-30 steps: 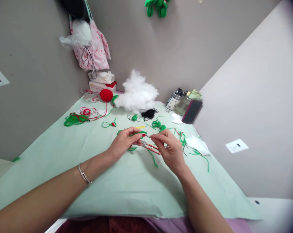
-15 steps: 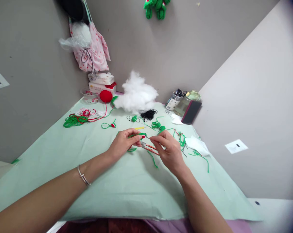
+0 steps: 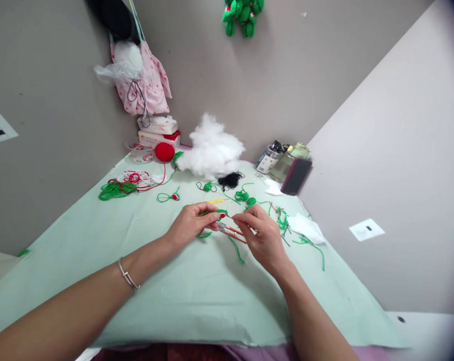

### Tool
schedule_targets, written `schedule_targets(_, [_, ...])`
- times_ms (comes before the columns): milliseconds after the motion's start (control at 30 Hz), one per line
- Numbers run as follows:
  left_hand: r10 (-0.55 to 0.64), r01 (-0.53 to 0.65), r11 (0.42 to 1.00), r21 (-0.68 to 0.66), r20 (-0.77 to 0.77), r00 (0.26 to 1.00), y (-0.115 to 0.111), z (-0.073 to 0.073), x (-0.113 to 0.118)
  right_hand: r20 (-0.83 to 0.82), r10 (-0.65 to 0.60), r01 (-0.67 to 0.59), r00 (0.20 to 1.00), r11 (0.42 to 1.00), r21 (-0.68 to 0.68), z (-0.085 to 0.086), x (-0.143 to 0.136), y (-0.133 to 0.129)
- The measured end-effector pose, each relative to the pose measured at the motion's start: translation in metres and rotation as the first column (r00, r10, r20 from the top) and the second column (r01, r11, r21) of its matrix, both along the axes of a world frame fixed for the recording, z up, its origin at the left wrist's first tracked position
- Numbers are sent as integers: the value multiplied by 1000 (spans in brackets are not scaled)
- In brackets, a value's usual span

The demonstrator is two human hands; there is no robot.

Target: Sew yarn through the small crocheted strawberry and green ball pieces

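Note:
My left hand (image 3: 196, 220) pinches a small green and red crocheted piece (image 3: 222, 215) between thumb and fingers. My right hand (image 3: 262, 233) is closed, its fingertips on a thin dark strand (image 3: 230, 217) that runs to the piece; whether it is yarn or a needle I cannot tell. Small scissors with orange handles (image 3: 234, 232) show below, their ends hidden at my right hand; whether that hand holds them is unclear. Green yarn (image 3: 203, 234) hangs under my left hand. Beyond the hands lie small green crocheted pieces (image 3: 242, 195) and a yellow stick-like tool (image 3: 215, 201).
White stuffing (image 3: 211, 148) is heaped at the back beside black yarn (image 3: 230, 179). A red yarn ball (image 3: 164, 151) and tangled green yarn (image 3: 117, 190) lie left. A phone (image 3: 296, 176), a jug (image 3: 281, 170) and a tin (image 3: 268, 159) stand right, near yarn scraps (image 3: 282, 218).
The whole view has shifted slightly, so the background sits a little lower. Both hands keep nearly the same grip; the dark strand between them shows a small change in angle.

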State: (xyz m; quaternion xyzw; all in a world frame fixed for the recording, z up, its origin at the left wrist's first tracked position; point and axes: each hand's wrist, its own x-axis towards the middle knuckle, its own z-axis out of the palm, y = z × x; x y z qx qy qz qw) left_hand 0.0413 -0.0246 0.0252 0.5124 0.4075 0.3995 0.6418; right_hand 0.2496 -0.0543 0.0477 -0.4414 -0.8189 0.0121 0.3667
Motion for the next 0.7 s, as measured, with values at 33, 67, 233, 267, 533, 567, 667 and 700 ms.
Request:
schedule_targets(33, [1, -1, 1000, 2, 0, 1000, 0, -1, 0, -1, -2, 2, 1000, 1000, -3, 0, 0, 0])
schedule_targets(67, [3, -3, 1000, 3, -1, 1000, 1, -1, 0, -2, -2, 2, 1000, 1000, -5, 1, 0, 0])
schedule_targets(233, [2, -2, 1000, 4, -6, 1000, 1, -1, -1, 7, -14, 14, 1000, 1000, -13, 0, 0, 0])
schedule_targets(267, [-3, 3, 1000, 8, -10, 1000, 1, -1, -1, 12, -13, 13, 1000, 1000, -13, 0, 0, 0])
schedule_targets(533, [-116, 116, 993, -6, 31, 993, 4, 0, -5, -116, 30, -46, 993, 989, -140, -2, 3, 1])
schedule_targets(567, [-128, 128, 992, -18, 41, 991, 4, 1, -5, -147, 35, -60, 988, 984, -169, -1, 4, 2])
schedule_targets(667, [-167, 170, 985, -40, 60, 984, 5, 5, -7, -238, 55, -117, 970, 960, -254, 3, 7, 4])
schedule_targets(700, [-182, 185, 982, -41, 74, 981, 4, 6, -8, -264, 63, -139, 962, 950, -278, 4, 8, 5])
